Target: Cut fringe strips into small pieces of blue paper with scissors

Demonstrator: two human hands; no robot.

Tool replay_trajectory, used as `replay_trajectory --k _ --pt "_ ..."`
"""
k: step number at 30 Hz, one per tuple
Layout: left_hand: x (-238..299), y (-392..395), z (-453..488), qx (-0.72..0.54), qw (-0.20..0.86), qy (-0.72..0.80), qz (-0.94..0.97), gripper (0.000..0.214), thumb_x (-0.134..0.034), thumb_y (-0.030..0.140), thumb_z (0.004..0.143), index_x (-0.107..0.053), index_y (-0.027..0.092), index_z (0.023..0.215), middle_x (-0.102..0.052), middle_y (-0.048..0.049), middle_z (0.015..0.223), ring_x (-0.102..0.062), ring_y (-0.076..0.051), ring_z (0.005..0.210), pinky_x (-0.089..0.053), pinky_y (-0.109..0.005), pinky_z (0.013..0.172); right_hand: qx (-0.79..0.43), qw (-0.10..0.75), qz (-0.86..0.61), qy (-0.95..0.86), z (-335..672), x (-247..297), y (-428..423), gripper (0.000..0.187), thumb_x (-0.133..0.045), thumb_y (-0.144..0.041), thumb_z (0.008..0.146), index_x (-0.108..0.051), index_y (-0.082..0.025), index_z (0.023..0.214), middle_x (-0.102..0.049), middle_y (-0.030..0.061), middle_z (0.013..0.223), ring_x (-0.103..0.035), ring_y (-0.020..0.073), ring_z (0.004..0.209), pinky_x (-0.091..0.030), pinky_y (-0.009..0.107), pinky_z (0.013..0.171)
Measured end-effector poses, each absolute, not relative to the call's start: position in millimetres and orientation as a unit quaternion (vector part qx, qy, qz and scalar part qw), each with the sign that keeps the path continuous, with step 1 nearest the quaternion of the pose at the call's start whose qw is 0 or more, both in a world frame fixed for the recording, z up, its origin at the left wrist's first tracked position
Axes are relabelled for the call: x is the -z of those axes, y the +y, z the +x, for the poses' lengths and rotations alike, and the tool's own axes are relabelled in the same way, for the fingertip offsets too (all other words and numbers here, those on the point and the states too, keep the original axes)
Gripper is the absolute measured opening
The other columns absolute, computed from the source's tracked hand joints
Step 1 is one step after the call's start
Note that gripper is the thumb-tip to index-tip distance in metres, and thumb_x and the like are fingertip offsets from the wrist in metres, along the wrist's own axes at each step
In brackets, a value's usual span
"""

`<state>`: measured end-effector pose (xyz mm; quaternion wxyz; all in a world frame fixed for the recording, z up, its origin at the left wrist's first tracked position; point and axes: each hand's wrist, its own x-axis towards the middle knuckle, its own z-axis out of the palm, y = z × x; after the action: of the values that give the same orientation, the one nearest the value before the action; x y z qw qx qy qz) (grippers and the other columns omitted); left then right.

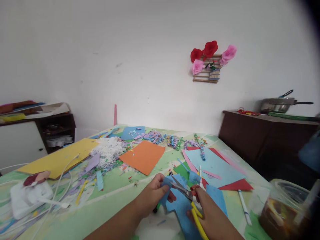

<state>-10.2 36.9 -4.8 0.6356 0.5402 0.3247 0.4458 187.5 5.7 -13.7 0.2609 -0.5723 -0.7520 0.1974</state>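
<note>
Left hand: pinches one blue paper piece above the table
Right hand: grips yellow-handled scissors, one pair, blades at that piece
White pens: two, toward table's right edge
Orange sheet: one, toward far edge

pale wall, scuffed; dark cabinet right, low cupboard left.

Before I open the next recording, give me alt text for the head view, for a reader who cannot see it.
A left hand pinches a blue paper piece while the right hand holds yellow-handled scissors, blades close to it. Colored paper sheets and scraps lie across the green table; red and pink flowers hang on the white wall.
</note>
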Motion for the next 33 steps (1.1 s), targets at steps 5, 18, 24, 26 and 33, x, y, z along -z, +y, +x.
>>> replay_trajectory --k 5,18,24,26,33 --pt "-2.5 29.8 -7.0 -0.413 0.614 0.368 0.563 0.018 -0.059 0.026 0.067 -0.047 0.014 0.074 -0.060 0.0000 0.061 -0.059 -0.013 0.057 -0.043 -0.024 0.057 -0.179 0.229 -0.578 -0.762 182.5 9.7 1.9 0.059 -0.058 -0.029 0.062 -0.043 -0.008 0.114 -0.045 0.0184 0.121 -0.036 0.0300 0.116 -0.028 0.039 0.097" --pt "-4.2 27.8 -14.2 -0.340 0.534 0.388 0.670 0.022 -0.047 0.027 0.074 -0.057 0.011 0.064 -0.056 -0.0001 0.056 -0.049 -0.007 0.043 -0.035 -0.018 0.045 -0.207 0.206 -0.558 -0.776 178.2 1.6 -5.3 0.050 -0.056 -0.028 0.065 -0.043 -0.013 0.111 -0.047 0.0155 0.118 -0.043 0.0266 0.109 -0.033 0.038 0.092" --pt "-7.6 25.7 -14.2 -0.349 0.510 0.388 0.684 0.015 -0.045 0.017 0.072 -0.059 0.011 0.068 -0.059 -0.0019 0.063 -0.054 -0.009 0.054 -0.041 -0.019 0.053 -0.220 0.208 -0.554 -0.776 176.5 1.2 -6.6 0.052 -0.057 -0.028 0.064 -0.043 -0.012 0.111 -0.048 0.0160 0.117 -0.043 0.0264 0.109 -0.032 0.037 0.093" --pt "-11.2 24.8 -15.2 -0.343 0.496 0.397 0.692 0.017 -0.044 0.014 0.071 -0.061 0.011 0.069 -0.059 -0.0019 0.063 -0.055 -0.010 0.057 -0.041 -0.019 0.054 -0.224 0.211 -0.553 -0.774 175.3 2.3 -6.8 0.053 -0.058 -0.028 0.063 -0.042 -0.013 0.112 -0.049 0.0148 0.116 -0.044 0.0258 0.107 -0.033 0.036 0.091" --pt "-11.6 23.5 -20.8 -0.300 0.486 0.436 0.695 0.018 -0.044 0.015 0.070 -0.059 0.012 0.059 -0.053 0.0016 0.050 -0.050 -0.007 0.047 -0.036 -0.016 0.045 -0.244 0.211 -0.557 -0.765 171.6 4.6 -7.4 0.048 -0.059 -0.024 0.060 -0.045 -0.017 0.105 -0.055 0.0096 0.105 -0.051 0.0232 0.095 -0.038 0.032 0.082"
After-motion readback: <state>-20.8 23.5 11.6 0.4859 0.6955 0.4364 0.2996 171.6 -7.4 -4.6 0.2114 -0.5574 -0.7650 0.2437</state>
